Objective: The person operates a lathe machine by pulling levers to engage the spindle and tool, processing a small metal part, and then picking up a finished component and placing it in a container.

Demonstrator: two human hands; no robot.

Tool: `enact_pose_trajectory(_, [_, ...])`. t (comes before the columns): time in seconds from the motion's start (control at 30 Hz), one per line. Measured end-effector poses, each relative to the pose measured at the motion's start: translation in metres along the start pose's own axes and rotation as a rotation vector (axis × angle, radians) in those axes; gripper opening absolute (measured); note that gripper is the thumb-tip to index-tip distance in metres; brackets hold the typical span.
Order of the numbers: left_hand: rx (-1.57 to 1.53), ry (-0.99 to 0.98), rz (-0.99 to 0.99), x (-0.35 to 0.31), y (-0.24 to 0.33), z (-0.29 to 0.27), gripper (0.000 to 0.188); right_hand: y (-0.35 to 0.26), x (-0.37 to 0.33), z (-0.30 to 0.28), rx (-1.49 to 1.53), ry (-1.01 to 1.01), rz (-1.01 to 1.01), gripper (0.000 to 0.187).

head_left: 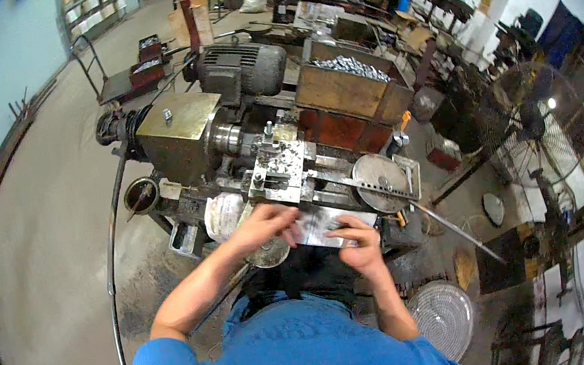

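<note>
Blue shirt (pixel 286 355) nearest; left hand (pixel 271 223) and right hand (pixel 358 240) over a metal plate (pixel 318 222), each grip too blurred to tell; beyond the lathe (pixel 279 165), a bin (pixel 339 94) of shiny parts (pixel 354 69).

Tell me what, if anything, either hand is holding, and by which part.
It cannot be told: the left hand is blurred and the right hand is curled, both at the shiny metal plate, with no held thing clearly visible.
</note>
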State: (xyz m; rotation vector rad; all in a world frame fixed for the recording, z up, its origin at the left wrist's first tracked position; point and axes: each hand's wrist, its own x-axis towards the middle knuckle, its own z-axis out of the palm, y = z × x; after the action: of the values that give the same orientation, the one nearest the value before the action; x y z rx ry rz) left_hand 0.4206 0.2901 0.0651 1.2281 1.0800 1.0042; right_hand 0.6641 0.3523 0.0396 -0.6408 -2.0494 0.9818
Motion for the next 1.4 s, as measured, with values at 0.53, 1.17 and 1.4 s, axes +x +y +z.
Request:
enact_pose_trajectory(0.53, [0.287,0.146,-0.041,-0.042,0.032,-0.047,0.028,-0.060,0.117,0.063,-0.226,-0.611,-0.503,0.030])
enact_pose_trajectory(1.17, [1.040,1.195,-0.654,-0.259,-0.068,-0.166,0.033,0.034,0.270,0.145,-0.659,-0.397,-0.374,0.023])
enact_pose_trajectory(1.4, [1.212,1.135,-0.661,-0.262,-0.081,-0.188,0.027,0.019,0.280,0.152,-0.568,-0.334,0.025,0.031])
